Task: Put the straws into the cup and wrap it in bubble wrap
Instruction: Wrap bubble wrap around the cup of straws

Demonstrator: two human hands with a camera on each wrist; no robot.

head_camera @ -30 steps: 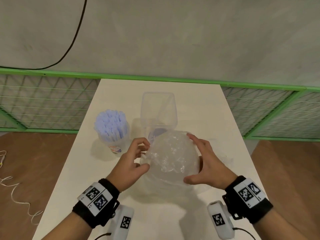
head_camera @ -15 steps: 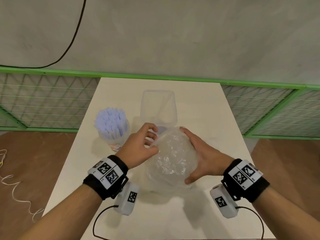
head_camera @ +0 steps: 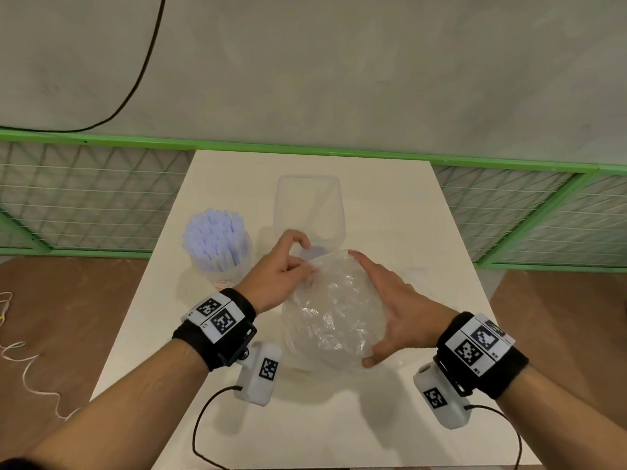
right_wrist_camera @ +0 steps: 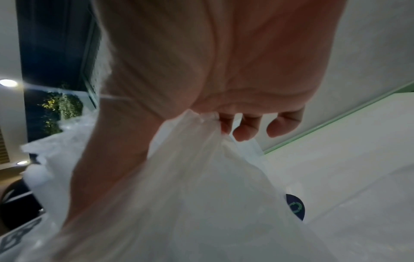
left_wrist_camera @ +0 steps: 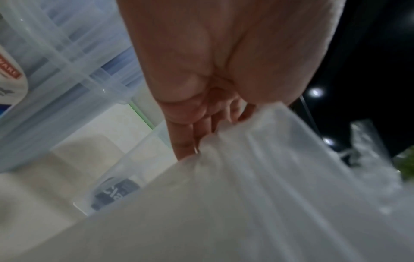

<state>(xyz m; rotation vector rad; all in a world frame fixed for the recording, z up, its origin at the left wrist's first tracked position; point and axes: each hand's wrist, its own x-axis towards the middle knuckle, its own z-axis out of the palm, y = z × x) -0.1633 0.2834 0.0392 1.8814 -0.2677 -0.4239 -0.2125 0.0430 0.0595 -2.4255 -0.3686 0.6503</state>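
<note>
A crumpled bundle of clear bubble wrap [head_camera: 334, 313] sits in the middle of the white table [head_camera: 390, 205], between my hands. My left hand [head_camera: 298, 262] pinches the wrap's far left edge between thumb and fingers; in the left wrist view the left hand [left_wrist_camera: 201, 124] gathers the film [left_wrist_camera: 268, 177] into folds. My right hand [head_camera: 380, 300] holds the bundle's right side, index at the top and thumb underneath. The right wrist view shows the right hand [right_wrist_camera: 235, 124] curled against the bunched wrap [right_wrist_camera: 212, 195]. A clear cup [head_camera: 224, 266] full of pale blue straws [head_camera: 213, 228] stands to the left, apart from both hands.
A tall clear plastic container [head_camera: 308, 208] stands just behind the bundle, close to my left fingers. Green mesh fencing [head_camera: 509, 212] runs along both sides of the table and behind it. A white cord [head_camera: 20, 351] lies on the brown floor at left.
Both arms have reached further forward across the table. My left hand has slid up the bundle to its far left edge, and the bundle has shifted with the hands toward the clear container.
</note>
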